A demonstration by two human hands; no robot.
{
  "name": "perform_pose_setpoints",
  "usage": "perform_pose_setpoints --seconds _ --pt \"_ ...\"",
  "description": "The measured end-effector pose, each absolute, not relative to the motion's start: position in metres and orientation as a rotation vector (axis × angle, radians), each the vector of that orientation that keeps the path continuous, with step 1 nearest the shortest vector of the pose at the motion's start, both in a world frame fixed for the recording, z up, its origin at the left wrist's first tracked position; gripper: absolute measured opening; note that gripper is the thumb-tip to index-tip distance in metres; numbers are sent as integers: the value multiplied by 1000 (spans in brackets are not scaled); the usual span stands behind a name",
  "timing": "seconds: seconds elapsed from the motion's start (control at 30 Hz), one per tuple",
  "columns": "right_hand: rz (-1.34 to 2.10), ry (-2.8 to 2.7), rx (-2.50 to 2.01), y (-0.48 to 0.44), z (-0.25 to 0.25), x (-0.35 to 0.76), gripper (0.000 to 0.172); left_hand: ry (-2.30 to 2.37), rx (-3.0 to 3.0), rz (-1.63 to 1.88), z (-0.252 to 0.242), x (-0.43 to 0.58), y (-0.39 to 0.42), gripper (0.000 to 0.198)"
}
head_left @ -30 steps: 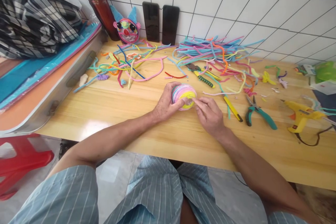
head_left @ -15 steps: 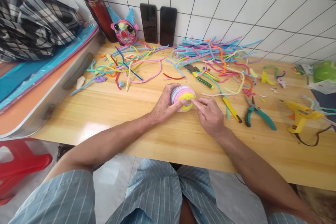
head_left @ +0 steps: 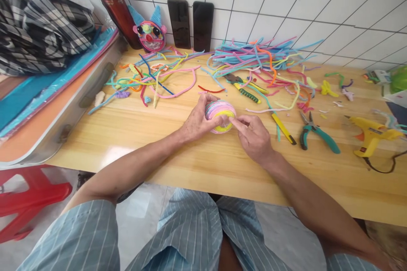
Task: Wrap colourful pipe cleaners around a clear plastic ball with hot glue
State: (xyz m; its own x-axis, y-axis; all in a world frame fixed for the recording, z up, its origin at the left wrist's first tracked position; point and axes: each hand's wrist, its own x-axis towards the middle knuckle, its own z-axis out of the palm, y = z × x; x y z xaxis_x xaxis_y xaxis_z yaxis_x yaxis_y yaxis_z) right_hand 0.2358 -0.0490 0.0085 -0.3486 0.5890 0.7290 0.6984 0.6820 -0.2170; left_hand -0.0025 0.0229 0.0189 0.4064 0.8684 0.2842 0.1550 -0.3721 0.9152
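Note:
A round ball wrapped in pipe cleaners (head_left: 219,110), striped pink, blue and lilac with a yellow ring at its near end, is held just above the table. My left hand (head_left: 201,117) is closed around its left side, the thumb lying across the yellow ring. From the right, my right hand (head_left: 253,136) touches the edge of that ring with its index fingertip. Its other fingers are curled in; whether a pipe cleaner end is pinched there is too small to tell.
Loose pipe cleaners (head_left: 165,77) and a thick bundle of them (head_left: 251,57) lie along the back. To the right are green-handled cutters (head_left: 248,93), a yellow knife (head_left: 284,128), teal pliers (head_left: 321,135) and a yellow glue gun (head_left: 369,133). A thermos (head_left: 114,8) stands behind.
The view has shifted slightly. Both hands stay at the ball; my left thumb and right index fingertip have moved a little at the yellow ring.

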Motion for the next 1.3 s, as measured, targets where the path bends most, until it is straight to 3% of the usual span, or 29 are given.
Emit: perform_pose_setpoints --seconds 0.13,0.4,0.67,1.3 --pt "-159 -2023 -979 -49 9 237 64 935 1886 1079 14 -3 23 66" --pt "-136 -2005 -1044 -48 6 240 56 960 2012 1149 3 1 20 64" --pt "-200 -2007 -1001 -50 10 236 61 926 2021 1173 1 4 16 64" --pt "-226 -2029 -964 -52 14 230 58 964 1835 893 36 -6 20 67"
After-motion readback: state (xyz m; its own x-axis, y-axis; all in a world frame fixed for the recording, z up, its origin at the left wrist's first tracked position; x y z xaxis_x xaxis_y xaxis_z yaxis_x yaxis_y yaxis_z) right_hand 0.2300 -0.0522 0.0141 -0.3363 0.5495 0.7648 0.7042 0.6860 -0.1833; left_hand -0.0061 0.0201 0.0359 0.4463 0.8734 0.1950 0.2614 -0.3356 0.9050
